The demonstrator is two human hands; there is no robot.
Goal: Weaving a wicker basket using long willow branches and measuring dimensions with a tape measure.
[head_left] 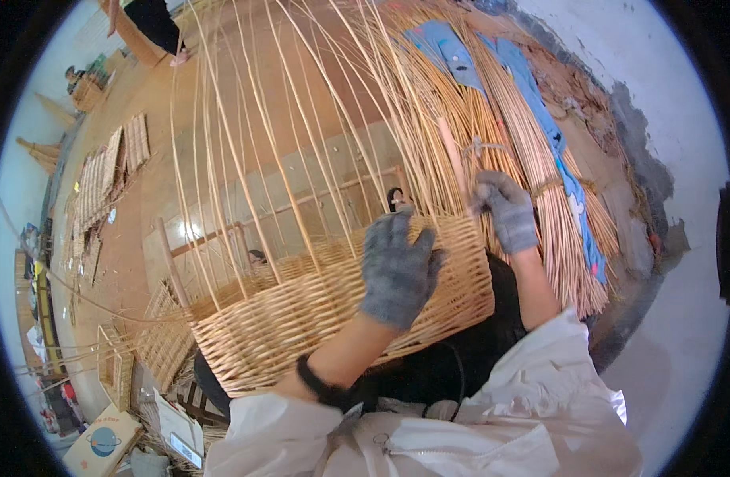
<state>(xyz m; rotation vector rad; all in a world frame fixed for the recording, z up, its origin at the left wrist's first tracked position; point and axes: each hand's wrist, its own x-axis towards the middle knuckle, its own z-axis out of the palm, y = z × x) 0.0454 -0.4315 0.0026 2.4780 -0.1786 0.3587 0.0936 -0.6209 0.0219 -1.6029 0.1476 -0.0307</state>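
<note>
A half-woven wicker basket [301,302], rectangular and pale tan, rests across my lap, with long thin stakes [257,103] rising from its walls. Thicker posts stand at its corners, one of them a pale post [451,155] near my hands. My left hand [400,266], in a grey knitted glove, lies over the near wall close to the right end, its fingers stretched up past the rim and the thumb apart. Just outside the right corner is my right hand [508,211], also gloved, its fingers bent together at the weave; what they pinch is hidden.
Bundles of wicker rods [544,183] with blue cloth [575,191] lie on the right beside a wall. Woven panels [110,171] are on the floor at left. A flat box [102,441] and a phone [186,451] sit lower left. Another person [154,24] stands far back.
</note>
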